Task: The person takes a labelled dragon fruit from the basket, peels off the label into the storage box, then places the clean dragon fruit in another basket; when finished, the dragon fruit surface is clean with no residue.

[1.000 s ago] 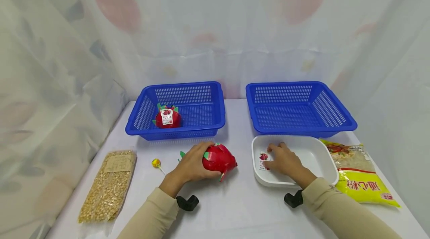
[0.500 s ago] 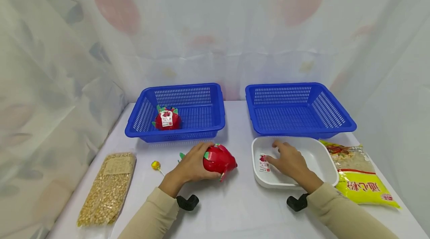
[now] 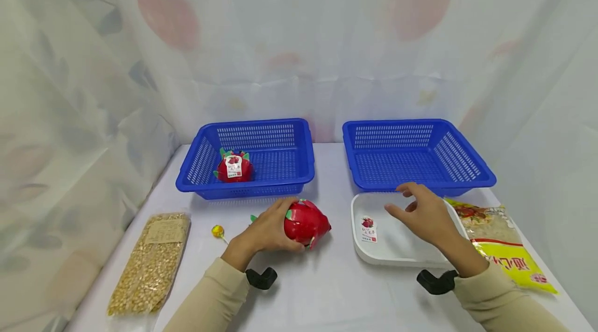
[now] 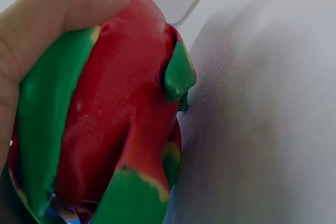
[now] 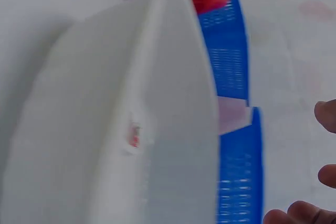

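Note:
My left hand [image 3: 273, 228] grips a red dragon fruit [image 3: 306, 223] with green scale tips, which lies on the white table. Close up in the left wrist view, the thumb [image 4: 68, 3] presses against its skin. Over the white tray [image 3: 406, 258] hovers my right hand [image 3: 427, 215], fingers spread and loosely bent around nothing. A white sticker [image 3: 368, 229] with a dragon fruit picture lies flat on the tray's floor, at its left end. The right wrist view shows the tray's wall [image 5: 178, 103] and only a few fingertips [image 5: 328, 116] at the right edge.
Behind stand two blue baskets: the left basket [image 3: 275, 163] holds another dragon fruit [image 3: 235, 167] bearing a similar sticker; the right basket [image 3: 397, 166] is beside it. A bag of corn kernels [image 3: 151, 262] and a lollipop [image 3: 217, 231] lie left, a yellow pasta bag [image 3: 514, 254] right.
My right hand has lifted off the sticker in the tray and drawn away to the right. The left hand and its dragon fruit have stayed in place.

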`<action>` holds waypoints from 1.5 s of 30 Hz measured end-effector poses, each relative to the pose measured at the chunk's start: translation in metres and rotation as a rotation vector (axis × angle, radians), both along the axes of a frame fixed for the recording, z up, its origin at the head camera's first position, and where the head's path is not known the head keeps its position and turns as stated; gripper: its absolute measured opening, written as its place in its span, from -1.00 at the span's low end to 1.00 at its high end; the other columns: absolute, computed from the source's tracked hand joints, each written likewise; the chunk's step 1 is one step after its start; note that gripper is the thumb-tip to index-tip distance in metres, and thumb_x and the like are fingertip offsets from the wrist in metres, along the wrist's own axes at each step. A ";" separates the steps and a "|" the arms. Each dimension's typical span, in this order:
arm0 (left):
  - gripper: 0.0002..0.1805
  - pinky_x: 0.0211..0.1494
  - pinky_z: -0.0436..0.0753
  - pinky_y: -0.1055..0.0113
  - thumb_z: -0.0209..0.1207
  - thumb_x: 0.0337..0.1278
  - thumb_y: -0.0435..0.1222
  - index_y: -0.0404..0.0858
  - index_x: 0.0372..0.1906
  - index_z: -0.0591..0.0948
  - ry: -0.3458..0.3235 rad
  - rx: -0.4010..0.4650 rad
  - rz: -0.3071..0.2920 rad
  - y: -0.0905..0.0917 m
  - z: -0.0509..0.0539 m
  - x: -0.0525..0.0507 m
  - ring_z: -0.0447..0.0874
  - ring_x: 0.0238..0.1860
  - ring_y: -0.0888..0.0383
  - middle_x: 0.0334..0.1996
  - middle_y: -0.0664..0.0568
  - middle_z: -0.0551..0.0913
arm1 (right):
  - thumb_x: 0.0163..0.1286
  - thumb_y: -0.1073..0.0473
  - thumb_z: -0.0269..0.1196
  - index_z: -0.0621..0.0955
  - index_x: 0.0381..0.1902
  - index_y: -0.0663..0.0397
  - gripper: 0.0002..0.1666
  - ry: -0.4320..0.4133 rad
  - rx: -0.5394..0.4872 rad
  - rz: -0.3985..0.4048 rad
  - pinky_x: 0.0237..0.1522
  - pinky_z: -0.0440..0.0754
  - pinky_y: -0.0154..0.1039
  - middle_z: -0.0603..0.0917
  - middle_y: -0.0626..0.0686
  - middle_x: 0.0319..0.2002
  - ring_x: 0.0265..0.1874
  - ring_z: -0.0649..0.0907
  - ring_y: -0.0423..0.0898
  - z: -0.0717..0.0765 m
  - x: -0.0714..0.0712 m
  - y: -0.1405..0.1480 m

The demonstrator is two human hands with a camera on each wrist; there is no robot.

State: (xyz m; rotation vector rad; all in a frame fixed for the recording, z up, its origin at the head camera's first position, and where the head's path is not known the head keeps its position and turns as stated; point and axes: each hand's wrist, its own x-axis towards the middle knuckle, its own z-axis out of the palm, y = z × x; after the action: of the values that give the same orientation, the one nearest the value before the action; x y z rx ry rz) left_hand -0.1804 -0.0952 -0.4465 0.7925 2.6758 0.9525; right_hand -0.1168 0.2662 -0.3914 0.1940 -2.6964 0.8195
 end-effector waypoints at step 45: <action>0.18 -0.11 0.65 0.12 0.58 -0.51 -0.03 0.01 0.41 0.21 -0.052 0.016 0.026 0.000 0.002 -0.002 0.36 0.19 0.02 0.25 0.10 0.33 | 0.29 -0.03 0.29 0.34 0.35 0.25 -0.21 0.029 -0.080 -0.217 -0.08 0.34 0.50 0.03 0.35 0.43 0.16 0.22 0.49 0.033 -0.027 0.157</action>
State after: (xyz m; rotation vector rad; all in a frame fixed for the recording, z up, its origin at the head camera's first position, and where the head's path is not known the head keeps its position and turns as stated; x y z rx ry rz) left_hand -0.1825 -0.0949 -0.4442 0.7277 2.6429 0.9882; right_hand -0.1439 0.4233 -0.3581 -0.1030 -2.5939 0.8478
